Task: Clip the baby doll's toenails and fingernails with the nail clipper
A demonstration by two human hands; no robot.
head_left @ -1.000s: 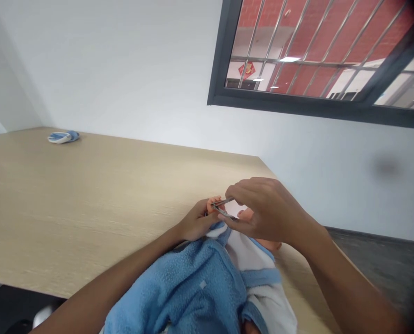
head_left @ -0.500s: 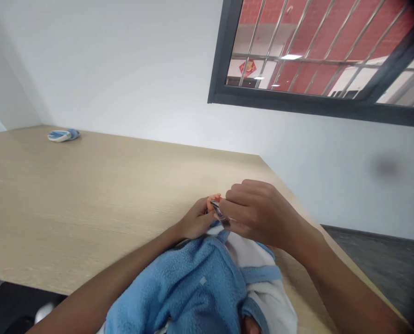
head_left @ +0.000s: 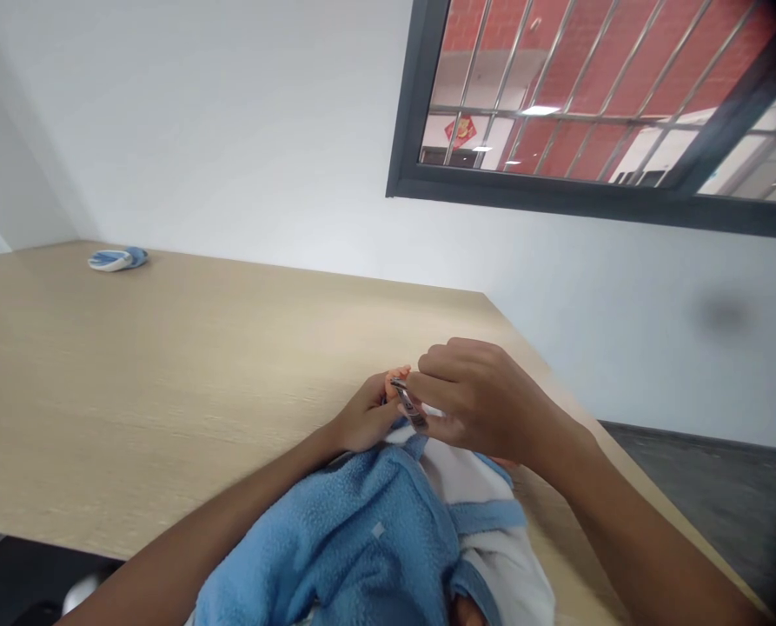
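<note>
A doll in blue and white fleece clothes (head_left: pixel 374 530) lies across the near edge of the table, below my hands. Fingers of my left hand (head_left: pixel 365 417) are wrapped round the tip of one of its limbs, a small orange-pink hand or foot (head_left: pixel 394 379); I cannot tell which. Pinched between thumb and fingers of my right hand (head_left: pixel 475 396) is a shiny metal nail clipper (head_left: pixel 409 410). Its jaw end points up and left, right at the small digits. Whether the jaws touch them is too small to see. The doll's head is not visible.
The wooden table (head_left: pixel 185 365) stretches to the left and back. A folded blue and white cloth item (head_left: pixel 119 259) lies at its far left corner. Behind stands a white wall (head_left: pixel 250 130) with a barred window (head_left: pixel 576 96). Dark floor (head_left: pixel 706 487) shows beyond the table's right edge.
The whole view has shifted slightly. My right hand and the nail clipper have moved only a little, and both hands keep the same hold.
</note>
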